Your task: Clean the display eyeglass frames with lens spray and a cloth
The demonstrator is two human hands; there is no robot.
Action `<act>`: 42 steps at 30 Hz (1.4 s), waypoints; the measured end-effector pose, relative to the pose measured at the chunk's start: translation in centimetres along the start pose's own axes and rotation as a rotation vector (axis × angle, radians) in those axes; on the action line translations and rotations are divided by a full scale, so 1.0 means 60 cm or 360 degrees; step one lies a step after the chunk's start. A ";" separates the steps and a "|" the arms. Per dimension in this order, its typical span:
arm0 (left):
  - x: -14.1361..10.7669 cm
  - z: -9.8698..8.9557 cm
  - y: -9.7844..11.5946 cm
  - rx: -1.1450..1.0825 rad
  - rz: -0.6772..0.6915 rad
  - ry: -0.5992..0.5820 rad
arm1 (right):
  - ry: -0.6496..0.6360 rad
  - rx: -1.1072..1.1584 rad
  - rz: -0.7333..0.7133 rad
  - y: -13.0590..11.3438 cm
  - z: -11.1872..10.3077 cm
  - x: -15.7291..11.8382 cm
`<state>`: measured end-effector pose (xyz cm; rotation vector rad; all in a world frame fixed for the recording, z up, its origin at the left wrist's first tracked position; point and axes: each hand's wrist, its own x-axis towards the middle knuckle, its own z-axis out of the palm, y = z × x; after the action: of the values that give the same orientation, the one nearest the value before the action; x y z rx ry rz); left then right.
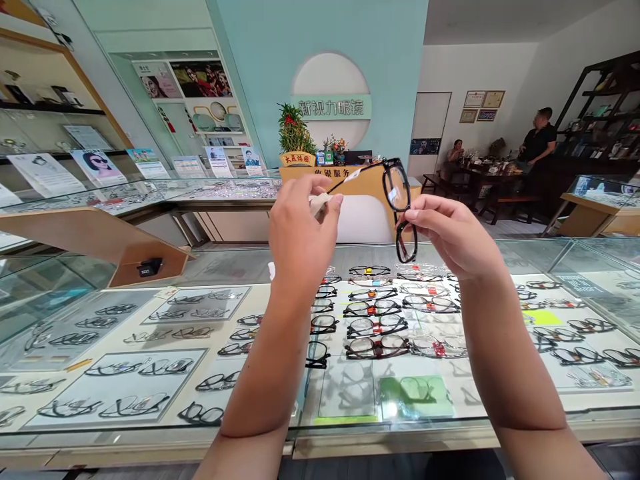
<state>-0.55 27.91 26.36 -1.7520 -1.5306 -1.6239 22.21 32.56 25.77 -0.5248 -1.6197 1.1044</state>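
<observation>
Black-framed glasses [407,240] are held up above the glass display counter, lenses toward the right and one temple stretching left. My right hand [445,230] pinches them near the bridge, between the two lenses. At the left, my left hand [305,217] is closed on a pale cloth [319,201] by the far end of the temple. Its fingertips are partly hidden, so whether they also grip the temple is hard to see. A small whitish tag or label [353,176] shows on the temple.
Below my hands, rows of glasses [373,327] fill the glass counter [350,433]. A wooden board [100,233] slants at the left. Beyond stand a white chair back [365,217] and a cashier desk [295,175]. Two people are at a table at the far right.
</observation>
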 end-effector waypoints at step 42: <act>-0.027 0.048 0.016 -0.0218 0.0995 -0.0339 | -0.0158 0.0654 0.0061 -0.017 -0.003 -0.011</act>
<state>2.10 29.02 24.48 -2.2370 -0.8125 -1.2707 22.78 31.61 26.30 -0.2332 -1.4158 1.4657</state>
